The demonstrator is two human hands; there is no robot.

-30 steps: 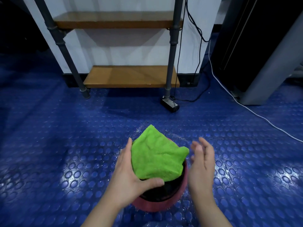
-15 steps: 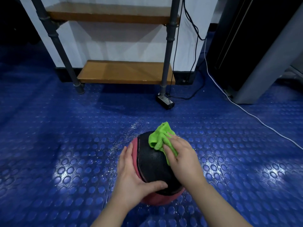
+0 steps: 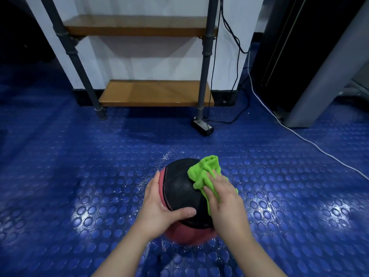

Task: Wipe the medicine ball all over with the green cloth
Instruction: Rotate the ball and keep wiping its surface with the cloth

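Note:
The medicine ball [image 3: 179, 188], black on top with a red-pink band and underside, sits on the blue studded floor [image 3: 79, 166] in front of me. My left hand [image 3: 159, 204] holds its left side, with the thumb wrapped across the near face. The green cloth [image 3: 201, 170] is bunched on the ball's upper right. My right hand [image 3: 223, 200] lies flat on the cloth and presses it against the ball. The ball's right side is hidden behind that hand and the cloth.
A pipe-frame rack with wooden shelves [image 3: 155, 92] stands against the white wall ahead. A small black box [image 3: 202, 127] and black cables lie by its right leg. A white cable [image 3: 299, 136] crosses the floor on the right, beside a dark grey cabinet [image 3: 311, 66].
One second ago the cloth lay spread over the ball and my right hand hovered beside it. Since then that hand has come down on the cloth and bunched it toward the upper right.

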